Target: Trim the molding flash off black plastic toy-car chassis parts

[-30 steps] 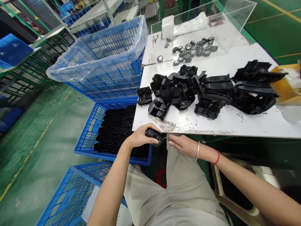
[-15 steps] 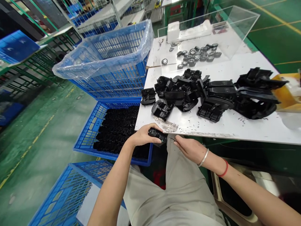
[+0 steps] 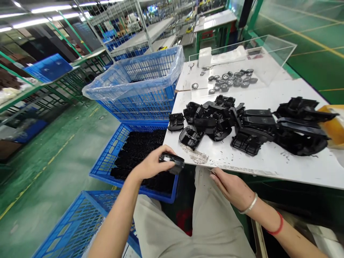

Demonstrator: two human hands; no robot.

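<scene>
My left hand (image 3: 150, 165) grips a small black moulded plastic part (image 3: 172, 162) above the near edge of the white table (image 3: 268, 170). My right hand (image 3: 232, 189) is apart from that part, its fingertips close to the table's near edge. I cannot tell whether it holds something thin. A heap of black plastic parts (image 3: 215, 122) lies on the table, with larger black housings (image 3: 301, 134) to its right. Small black plastic flecks are scattered over the tabletop.
Toy wheels (image 3: 229, 81) sit under a clear acrylic cover (image 3: 268, 53) at the table's far end. Left of the table are a plastic-lined blue crate (image 3: 139, 100) and a blue crate (image 3: 107, 154) full of black parts. Another blue crate (image 3: 77, 224) stands lower down.
My right hand has moved right, away from the black part. My left hand has turned the part and shifted slightly left. The whole view has tilted upward, showing more of the workshop.
</scene>
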